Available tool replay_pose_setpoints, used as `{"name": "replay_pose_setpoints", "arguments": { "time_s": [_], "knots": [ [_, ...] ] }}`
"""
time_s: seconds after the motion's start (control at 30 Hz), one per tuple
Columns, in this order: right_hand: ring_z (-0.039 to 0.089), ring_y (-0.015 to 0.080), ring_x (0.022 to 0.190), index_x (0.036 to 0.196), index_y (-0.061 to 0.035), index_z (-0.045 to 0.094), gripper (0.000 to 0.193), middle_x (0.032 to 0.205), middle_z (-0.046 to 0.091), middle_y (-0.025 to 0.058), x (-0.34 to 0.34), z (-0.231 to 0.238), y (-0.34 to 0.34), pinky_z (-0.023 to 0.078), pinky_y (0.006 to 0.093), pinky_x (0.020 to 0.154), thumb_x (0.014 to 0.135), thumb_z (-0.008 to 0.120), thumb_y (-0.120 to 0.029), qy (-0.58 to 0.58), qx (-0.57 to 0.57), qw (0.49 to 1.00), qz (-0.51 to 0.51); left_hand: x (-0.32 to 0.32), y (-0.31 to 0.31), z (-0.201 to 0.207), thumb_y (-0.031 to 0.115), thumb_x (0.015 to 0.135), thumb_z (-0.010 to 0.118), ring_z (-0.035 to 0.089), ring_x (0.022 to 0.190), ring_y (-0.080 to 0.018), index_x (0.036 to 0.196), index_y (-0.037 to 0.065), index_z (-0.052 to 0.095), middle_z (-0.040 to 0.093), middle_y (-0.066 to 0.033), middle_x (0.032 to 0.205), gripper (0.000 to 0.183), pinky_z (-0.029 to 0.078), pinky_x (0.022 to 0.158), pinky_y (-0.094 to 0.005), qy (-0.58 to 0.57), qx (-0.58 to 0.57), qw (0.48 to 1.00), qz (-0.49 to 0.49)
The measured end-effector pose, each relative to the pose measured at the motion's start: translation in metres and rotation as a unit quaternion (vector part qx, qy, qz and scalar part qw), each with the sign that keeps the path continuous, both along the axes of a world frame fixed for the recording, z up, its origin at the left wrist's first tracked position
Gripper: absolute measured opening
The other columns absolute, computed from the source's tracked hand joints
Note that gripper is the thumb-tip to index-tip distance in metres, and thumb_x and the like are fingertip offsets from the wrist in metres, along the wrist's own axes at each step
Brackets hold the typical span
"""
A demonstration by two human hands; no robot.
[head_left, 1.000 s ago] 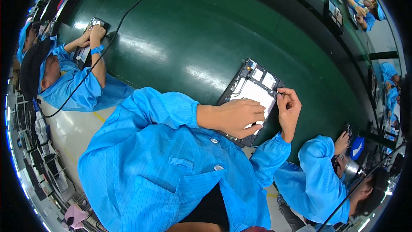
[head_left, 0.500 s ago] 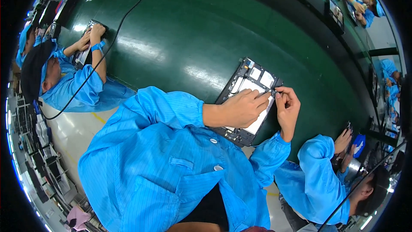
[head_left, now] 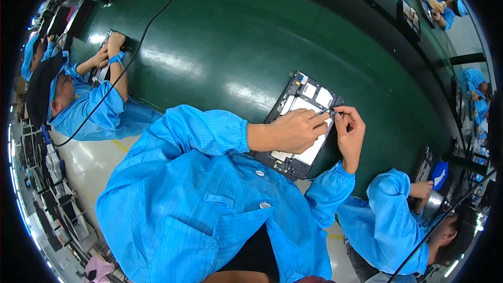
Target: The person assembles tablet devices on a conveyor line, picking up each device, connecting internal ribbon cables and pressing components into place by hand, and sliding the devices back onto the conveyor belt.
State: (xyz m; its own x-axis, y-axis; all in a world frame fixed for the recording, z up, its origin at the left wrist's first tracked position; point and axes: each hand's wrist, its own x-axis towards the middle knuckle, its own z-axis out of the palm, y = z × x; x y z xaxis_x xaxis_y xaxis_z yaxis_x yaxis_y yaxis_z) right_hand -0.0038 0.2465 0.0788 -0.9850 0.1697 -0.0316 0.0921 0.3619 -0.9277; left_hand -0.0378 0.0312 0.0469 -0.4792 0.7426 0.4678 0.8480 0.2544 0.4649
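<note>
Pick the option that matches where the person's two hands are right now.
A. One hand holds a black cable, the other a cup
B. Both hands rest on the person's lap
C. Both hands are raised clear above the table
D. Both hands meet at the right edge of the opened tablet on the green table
D: the left hand lies across the opened tablet and its fingertips meet the right hand at the tablet's right edge, on the green table.
</note>
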Motion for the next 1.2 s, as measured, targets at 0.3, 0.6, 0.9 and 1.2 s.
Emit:
{"name": "replay_pose_setpoints", "arguments": {
  "time_s": [0.3,0.6,0.9,1.2],
  "knots": [
    [0.035,0.0017,0.067,0.112,0.0016,0.075,0.011,0.071,0.041,-0.0104,-0.001,0.000,-0.001,0.025,0.0253,0.061,0.104,0.068,0.002,-0.007,-0.022,1.000,-0.002,-0.005,-0.005,-0.003,0.013,0.084,0.074,0.071,0.094,-0.0326,0.121,-0.005,0.068,0.067,-0.0252,0.136,0.042,0.059,0.085,-0.0427,0.007,-0.010,1.000,-0.022],
    [0.037,0.0024,0.068,0.113,0.0003,0.075,0.011,0.071,0.043,-0.0092,-0.001,-0.002,0.000,0.026,0.0257,0.061,0.105,0.068,-0.001,0.000,-0.020,1.000,-0.004,-0.013,-0.004,-0.003,0.012,0.086,0.073,0.071,0.091,-0.0333,0.128,-0.005,0.067,0.064,-0.0264,0.142,0.045,0.060,0.083,-0.0435,-0.027,0.014,0.998,-0.054],
    [0.042,0.0046,0.071,0.119,-0.0028,0.076,0.015,0.072,0.048,-0.0078,-0.005,-0.007,-0.005,0.032,0.0265,0.066,0.106,0.070,-0.006,0.079,0.016,0.995,-0.061,-0.015,-0.005,-0.003,0.013,0.084,0.073,0.069,0.093,-0.0302,0.127,-0.010,0.067,0.066,-0.0260,0.137,0.049,0.059,0.081,-0.0405,0.037,-0.045,0.997,-0.060],
    [0.050,0.0057,0.078,0.121,-0.0026,0.075,0.016,0.081,0.057,-0.0045,-0.015,-0.015,-0.013,0.039,0.0246,0.073,0.109,0.072,-0.012,0.105,-0.042,0.991,-0.065,-0.012,-0.010,0.004,0.019,0.079,0.075,0.069,0.094,-0.0284,0.126,-0.007,0.070,0.069,-0.0256,0.136,0.054,0.058,0.079,-0.0374,0.085,-0.046,0.994,-0.044]
  ]
}}
